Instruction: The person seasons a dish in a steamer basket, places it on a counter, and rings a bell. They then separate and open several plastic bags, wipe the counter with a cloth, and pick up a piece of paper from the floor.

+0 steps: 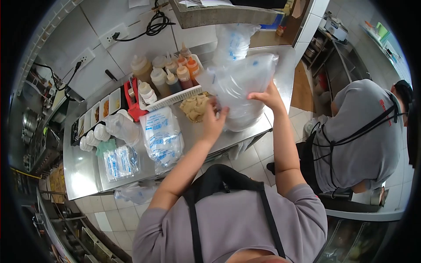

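A clear plastic bag (245,98) of stacked, round, see-through containers tilts over the right end of the steel counter. My right hand (271,97) grips its right side, the thumb lying across the front. Close to the bag's lower left edge is my left hand (215,120), its thumb and fingers apart and slightly blurred. Just beyond those fingers sits a pale beige, crumpled-looking pile (194,108). Another clear bag of stacked containers (237,41) stands behind the one I hold.
Sauce bottles (184,74) fill a white basket (173,98) by the wall. Blue-printed plastic packs (162,133) lie left on the steel counter (83,175), near food trays (104,107). A shelf (228,16) overhangs the back. At right, a co-worker (359,131) bends down.
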`<control>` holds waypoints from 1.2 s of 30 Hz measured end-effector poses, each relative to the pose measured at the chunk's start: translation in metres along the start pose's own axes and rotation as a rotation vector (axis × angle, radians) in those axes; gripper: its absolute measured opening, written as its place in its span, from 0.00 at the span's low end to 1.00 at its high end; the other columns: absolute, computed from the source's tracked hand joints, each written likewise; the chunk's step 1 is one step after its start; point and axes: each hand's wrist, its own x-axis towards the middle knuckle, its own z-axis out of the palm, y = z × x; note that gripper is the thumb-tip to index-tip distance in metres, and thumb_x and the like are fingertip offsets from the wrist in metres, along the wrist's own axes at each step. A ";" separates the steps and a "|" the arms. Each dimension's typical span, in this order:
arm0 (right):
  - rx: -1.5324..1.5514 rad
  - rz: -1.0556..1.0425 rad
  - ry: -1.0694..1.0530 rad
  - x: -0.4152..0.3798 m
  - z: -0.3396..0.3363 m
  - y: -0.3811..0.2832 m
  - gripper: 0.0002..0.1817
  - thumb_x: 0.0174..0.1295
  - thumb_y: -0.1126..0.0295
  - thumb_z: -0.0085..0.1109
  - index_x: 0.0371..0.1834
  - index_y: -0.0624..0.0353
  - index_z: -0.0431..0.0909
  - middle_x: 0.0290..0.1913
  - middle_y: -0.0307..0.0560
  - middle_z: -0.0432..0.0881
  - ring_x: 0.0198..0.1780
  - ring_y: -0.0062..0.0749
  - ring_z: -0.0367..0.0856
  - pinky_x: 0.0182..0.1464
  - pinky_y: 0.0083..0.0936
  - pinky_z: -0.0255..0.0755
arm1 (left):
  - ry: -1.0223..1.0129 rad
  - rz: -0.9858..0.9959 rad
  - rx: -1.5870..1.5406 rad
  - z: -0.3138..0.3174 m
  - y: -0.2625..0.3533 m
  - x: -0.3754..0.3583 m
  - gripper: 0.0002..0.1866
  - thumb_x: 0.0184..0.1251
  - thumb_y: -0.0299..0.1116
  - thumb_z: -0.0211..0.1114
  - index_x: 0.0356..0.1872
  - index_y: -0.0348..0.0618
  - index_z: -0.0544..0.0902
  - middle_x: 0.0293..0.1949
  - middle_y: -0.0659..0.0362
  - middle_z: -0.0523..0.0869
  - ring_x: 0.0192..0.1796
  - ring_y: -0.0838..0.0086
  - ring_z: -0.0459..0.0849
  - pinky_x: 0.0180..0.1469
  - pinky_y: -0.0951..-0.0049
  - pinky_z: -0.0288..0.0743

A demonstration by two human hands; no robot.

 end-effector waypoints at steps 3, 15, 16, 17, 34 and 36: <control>0.084 0.035 0.073 -0.003 0.008 0.018 0.50 0.35 0.61 0.79 0.62 0.62 0.58 0.55 0.50 0.72 0.58 0.36 0.69 0.59 0.30 0.63 | -0.060 0.084 0.180 0.010 -0.016 -0.002 0.25 0.66 0.37 0.58 0.57 0.32 0.65 0.50 0.42 0.75 0.52 0.56 0.76 0.53 0.66 0.69; -0.789 -0.321 0.820 -0.057 0.075 0.008 0.17 0.56 0.78 0.56 0.49 0.64 0.70 0.45 0.51 0.75 0.46 0.42 0.73 0.51 0.36 0.65 | -0.911 -0.129 0.198 -0.079 0.027 -0.074 0.14 0.63 0.38 0.56 0.39 0.37 0.80 0.44 0.49 0.80 0.50 0.57 0.78 0.52 0.67 0.71; -0.753 -0.394 0.763 -0.063 0.096 0.002 0.16 0.55 0.79 0.55 0.48 0.63 0.71 0.45 0.50 0.75 0.46 0.42 0.73 0.51 0.38 0.64 | -0.988 -0.218 0.316 -0.101 0.035 -0.084 0.16 0.64 0.41 0.55 0.38 0.37 0.80 0.41 0.48 0.81 0.48 0.56 0.79 0.50 0.66 0.71; -0.581 -0.416 0.519 -0.069 0.119 -0.010 0.15 0.54 0.79 0.56 0.46 0.63 0.73 0.42 0.50 0.76 0.44 0.42 0.74 0.50 0.37 0.65 | -1.066 -0.313 0.433 -0.124 0.044 -0.093 0.18 0.64 0.44 0.54 0.37 0.37 0.81 0.39 0.48 0.82 0.45 0.55 0.79 0.48 0.65 0.72; -0.821 -0.371 -0.830 -0.072 0.324 0.010 0.11 0.49 0.69 0.52 0.29 0.63 0.81 0.32 0.54 0.81 0.43 0.45 0.77 0.48 0.39 0.69 | -0.315 -0.093 0.903 -0.185 0.019 -0.138 0.22 0.57 0.35 0.62 0.48 0.29 0.71 0.54 0.40 0.71 0.57 0.47 0.70 0.57 0.56 0.66; -0.591 -0.320 -0.751 -0.073 0.318 -0.003 0.09 0.49 0.71 0.53 0.28 0.63 0.81 0.31 0.53 0.81 0.41 0.45 0.77 0.47 0.38 0.70 | -0.224 -0.151 0.880 -0.184 0.010 -0.134 0.22 0.58 0.34 0.61 0.49 0.29 0.69 0.53 0.40 0.71 0.55 0.46 0.71 0.55 0.54 0.67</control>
